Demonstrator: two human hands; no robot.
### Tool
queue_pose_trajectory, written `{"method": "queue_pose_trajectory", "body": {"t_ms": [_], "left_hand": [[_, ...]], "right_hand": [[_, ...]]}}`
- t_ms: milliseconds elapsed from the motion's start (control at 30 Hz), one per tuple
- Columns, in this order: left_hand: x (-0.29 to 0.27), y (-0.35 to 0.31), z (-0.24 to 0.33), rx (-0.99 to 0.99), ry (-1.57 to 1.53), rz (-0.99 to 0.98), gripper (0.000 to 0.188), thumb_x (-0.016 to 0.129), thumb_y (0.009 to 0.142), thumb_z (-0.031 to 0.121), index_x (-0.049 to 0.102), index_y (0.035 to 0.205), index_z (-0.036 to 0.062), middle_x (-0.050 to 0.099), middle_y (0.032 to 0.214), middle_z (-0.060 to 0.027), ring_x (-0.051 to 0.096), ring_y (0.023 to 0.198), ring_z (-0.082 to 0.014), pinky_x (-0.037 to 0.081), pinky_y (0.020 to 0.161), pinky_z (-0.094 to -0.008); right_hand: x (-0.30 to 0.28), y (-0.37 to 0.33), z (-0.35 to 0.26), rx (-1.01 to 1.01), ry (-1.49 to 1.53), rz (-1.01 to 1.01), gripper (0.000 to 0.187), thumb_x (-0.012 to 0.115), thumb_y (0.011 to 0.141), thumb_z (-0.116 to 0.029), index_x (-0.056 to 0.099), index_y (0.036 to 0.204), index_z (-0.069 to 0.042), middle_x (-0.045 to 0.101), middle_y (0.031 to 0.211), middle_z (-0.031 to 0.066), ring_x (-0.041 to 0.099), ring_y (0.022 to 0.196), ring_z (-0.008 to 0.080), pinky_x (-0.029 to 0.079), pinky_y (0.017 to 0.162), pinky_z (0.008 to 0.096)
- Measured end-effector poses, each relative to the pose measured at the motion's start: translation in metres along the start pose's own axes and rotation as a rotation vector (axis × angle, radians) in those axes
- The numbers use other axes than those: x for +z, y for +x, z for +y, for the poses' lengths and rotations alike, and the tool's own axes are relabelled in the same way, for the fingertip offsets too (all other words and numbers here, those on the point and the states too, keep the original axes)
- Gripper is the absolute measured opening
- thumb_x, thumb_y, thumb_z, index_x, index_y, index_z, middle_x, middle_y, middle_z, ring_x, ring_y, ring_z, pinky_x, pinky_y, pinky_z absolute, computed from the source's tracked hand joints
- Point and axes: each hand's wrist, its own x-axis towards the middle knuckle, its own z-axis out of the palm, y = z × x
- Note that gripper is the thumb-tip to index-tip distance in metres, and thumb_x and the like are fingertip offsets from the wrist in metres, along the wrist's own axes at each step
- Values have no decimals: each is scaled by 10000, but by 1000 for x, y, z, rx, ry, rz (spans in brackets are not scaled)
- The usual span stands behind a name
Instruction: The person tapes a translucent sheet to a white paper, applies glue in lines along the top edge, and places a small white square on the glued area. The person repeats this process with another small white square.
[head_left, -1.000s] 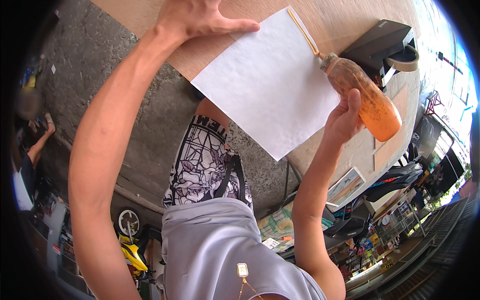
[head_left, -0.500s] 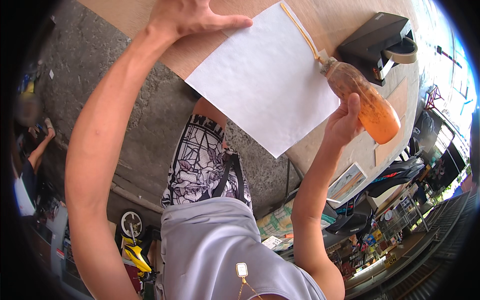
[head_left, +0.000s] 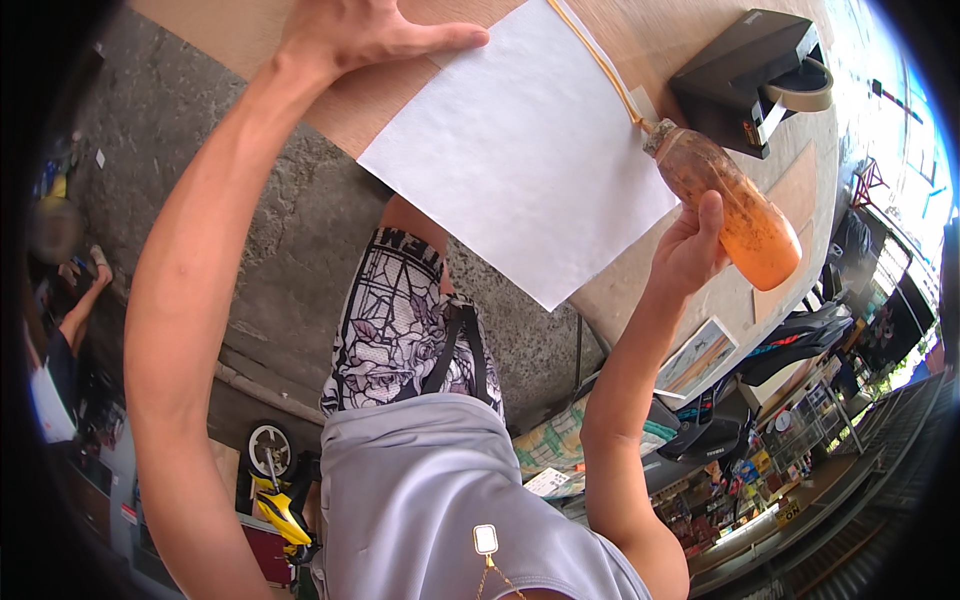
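A white sheet of paper [head_left: 520,160] lies on the wooden tabletop, one corner hanging past the near edge. My left hand [head_left: 365,30] rests flat at the far left of the sheet, partly cut off by the picture's top, its thumb stretched out onto the paper. On the right, my right hand [head_left: 692,245] grips a clear plastic squeeze bottle [head_left: 735,195] partly filled with orange liquid. The bottle is tilted, its crusted neck pointing up-left toward the sheet's right edge. From its tip a thin amber strip [head_left: 597,60], which looks like glue, runs along that edge.
Beyond the bottle stands a black tape dispenser [head_left: 745,75] with a roll of tan tape [head_left: 805,88]. A small picture card [head_left: 697,358] lies at the table's right edge. A motorcycle [head_left: 715,425] is parked to the right, a yellow bicycle [head_left: 283,515] at lower left. Another person sits far left.
The sheet and my left hand appear slightly farther up and left in the picture. The bottle stays at the sheet's right edge, its tip still at the amber strip's near end.
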Motion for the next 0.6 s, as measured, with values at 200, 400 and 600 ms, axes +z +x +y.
{"method": "queue_pose_trajectory", "body": {"t_ms": [200, 400, 600], "left_hand": [[0, 1, 2, -22, 10, -28, 867, 707, 602, 792, 604, 1092, 84, 571, 1060, -140, 543, 1075, -314, 414, 972, -522], [2, -1, 1, -18, 31, -21, 879, 704, 594, 804, 605, 1087, 82, 566, 1047, -130, 542, 1060, -305, 412, 969, -519], [1, 1, 1, 2, 10, 4, 873, 703, 593, 807, 603, 1070, 83, 560, 1029, -120, 541, 1044, -295, 413, 958, -513]], "right_hand": [[-9, -1, -2, -3, -19, 21, 535, 681, 855, 55, 453, 1332, -27, 570, 1274, 107, 575, 1175, 217, 483, 1037, 352], [-13, -3, -5, -9, -65, 49, 551, 689, 846, 55, 449, 1335, -29, 570, 1275, 106, 578, 1172, 222, 480, 1040, 364], [-21, -4, -7, -40, -76, 10, 463, 657, 884, 29, 487, 1304, -64, 600, 1253, 99, 612, 1143, 224, 513, 1018, 382]]}}
